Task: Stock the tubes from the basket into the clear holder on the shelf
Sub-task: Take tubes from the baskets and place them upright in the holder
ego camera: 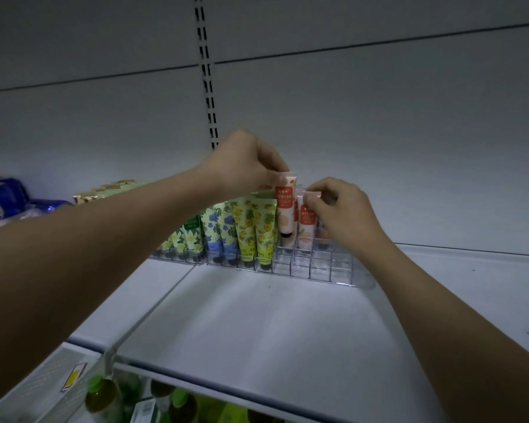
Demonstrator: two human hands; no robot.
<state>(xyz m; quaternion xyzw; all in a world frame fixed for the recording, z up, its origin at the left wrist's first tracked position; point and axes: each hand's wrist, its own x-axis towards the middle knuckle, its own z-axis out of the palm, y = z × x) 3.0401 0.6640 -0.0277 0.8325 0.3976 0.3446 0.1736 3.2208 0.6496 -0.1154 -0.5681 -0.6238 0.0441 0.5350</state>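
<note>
A clear divided holder point(318, 267) stands at the back of the white shelf point(257, 325). Its left cells hold green, blue and yellow flowered tubes point(251, 230), cap down. My left hand point(245, 163) pinches the top seal of an orange-and-white tube point(285, 206) that hangs upright with its black cap just above a cell. Right beside it my right hand point(336, 209) pinches the top of a second orange tube point(306, 221), whose lower end sits down in the holder. The holder's right cells look empty. The basket is not in view.
Blue cola cans point(0, 199) and a flat box point(110, 187) sit at the shelf's far left. A slotted upright point(206, 71) runs up the back wall. Below the shelf edge are green-capped bottles point(104, 395) and a white perforated tray point(49, 386).
</note>
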